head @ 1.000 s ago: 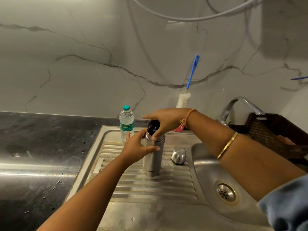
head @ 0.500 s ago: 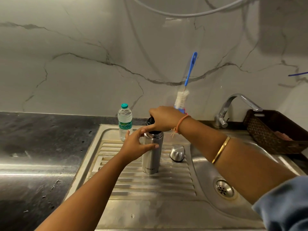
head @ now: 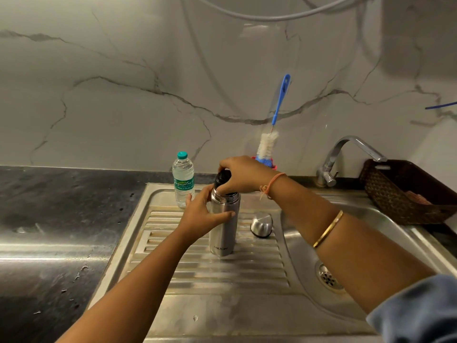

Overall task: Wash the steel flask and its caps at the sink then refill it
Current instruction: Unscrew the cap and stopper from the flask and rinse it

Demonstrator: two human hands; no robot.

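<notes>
On the ribbed stainless-steel sink drainboard (head: pixel 222 276) my tall brushed-steel flask (head: pixel 223 233) stands upright. My left hand (head: pixel 205 215) wraps around its upper body. My right hand (head: pixel 243 175) grips the black inner cap (head: pixel 220 179) at the mouth. The domed steel outer cap (head: pixel 262 225) lies just beside the flask. I judge that only the opening is nearly done, with washing and refilling left to do.

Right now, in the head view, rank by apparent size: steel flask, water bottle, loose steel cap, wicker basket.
1. wicker basket
2. steel flask
3. water bottle, close; it stands farther back
4. loose steel cap
</notes>
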